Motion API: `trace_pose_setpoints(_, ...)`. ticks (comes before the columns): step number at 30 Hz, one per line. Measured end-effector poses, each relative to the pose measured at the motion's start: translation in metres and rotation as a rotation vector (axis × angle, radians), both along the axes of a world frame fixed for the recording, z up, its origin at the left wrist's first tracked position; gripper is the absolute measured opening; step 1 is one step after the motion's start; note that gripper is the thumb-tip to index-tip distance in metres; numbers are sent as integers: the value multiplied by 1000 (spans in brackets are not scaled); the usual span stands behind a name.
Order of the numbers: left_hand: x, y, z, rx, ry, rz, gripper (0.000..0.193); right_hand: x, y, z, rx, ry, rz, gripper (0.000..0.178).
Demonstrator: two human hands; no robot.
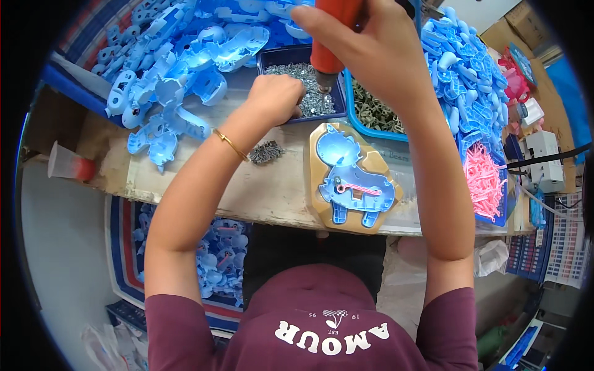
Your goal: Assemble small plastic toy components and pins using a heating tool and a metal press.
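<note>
My right hand (388, 59) grips an orange-red electric screwdriver (328, 43), its tip pointing down over the small silver screws (317, 104) in a dark blue tray (340, 109). At that tray's left side, my left hand (276, 98) has its fingers curled in among the screws; whatever they pinch is hidden. Nearer to me, a gold-brown fixture (315, 204) cradles a light blue animal-shaped toy shell half (385, 196), hollow side up. Inside the shell lies a pink stick-like part (364, 189). A little heap of dark grey metal pieces (266, 152) sits by my left wrist.
Blue toy shells (204, 49) pile up at the back left; more blue parts (461, 80) heap at the right. A teal tray (371, 131) holds metal clips. Pink parts (484, 182) fill a blue basket. A plastic cup (65, 162) lies at the table's left edge.
</note>
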State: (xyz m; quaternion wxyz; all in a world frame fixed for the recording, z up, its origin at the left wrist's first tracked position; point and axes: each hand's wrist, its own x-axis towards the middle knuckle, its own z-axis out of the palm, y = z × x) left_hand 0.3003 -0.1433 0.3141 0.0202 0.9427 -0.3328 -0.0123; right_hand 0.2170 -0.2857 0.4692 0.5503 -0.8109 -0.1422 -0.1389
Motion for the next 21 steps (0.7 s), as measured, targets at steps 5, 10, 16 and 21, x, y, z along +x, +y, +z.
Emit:
trace_pose_setpoints(5, -4, 1, -3, -102, -56, -31, 16, 4, -18, -15, -62, 30, -16, 27)
trace_pose_setpoints(10, -6, 9, -8, -121, -126, -53, 14, 2, -30, -15, -107, 43, 5, 28)
trace_pose_setpoints(16, -27, 10, -9, -290, -298, -161, 16, -4, -40, -19, -44, 167, 91, 29)
trace_pose_setpoints(21, -78, -1, -3, -463, -307, -284, 15, -25, -40, -33, 308, 216, 299, 37)
